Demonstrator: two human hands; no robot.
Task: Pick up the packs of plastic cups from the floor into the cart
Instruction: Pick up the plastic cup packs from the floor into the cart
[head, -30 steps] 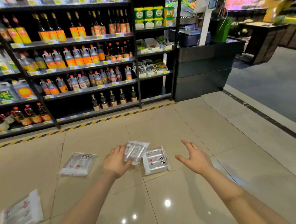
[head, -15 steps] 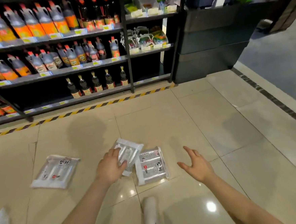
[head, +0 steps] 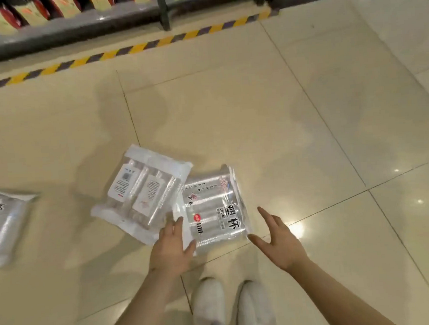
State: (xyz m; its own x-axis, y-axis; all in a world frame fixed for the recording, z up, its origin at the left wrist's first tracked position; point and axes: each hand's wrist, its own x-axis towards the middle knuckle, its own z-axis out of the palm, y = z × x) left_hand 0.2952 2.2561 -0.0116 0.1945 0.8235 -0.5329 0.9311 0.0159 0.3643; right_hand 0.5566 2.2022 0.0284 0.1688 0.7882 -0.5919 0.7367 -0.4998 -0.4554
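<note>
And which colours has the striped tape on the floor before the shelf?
Yellow and dark stripes on the tape, head view.

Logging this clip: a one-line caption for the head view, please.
Both open hands, left hand and right hand, reach either side of a cup pack on the tiled floor.

Bare forearms; white shoes (head: 232,310), seemingly sneakers.

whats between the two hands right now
In the head view, the front-facing cup pack lies on the floor between the left hand and right hand.
</note>
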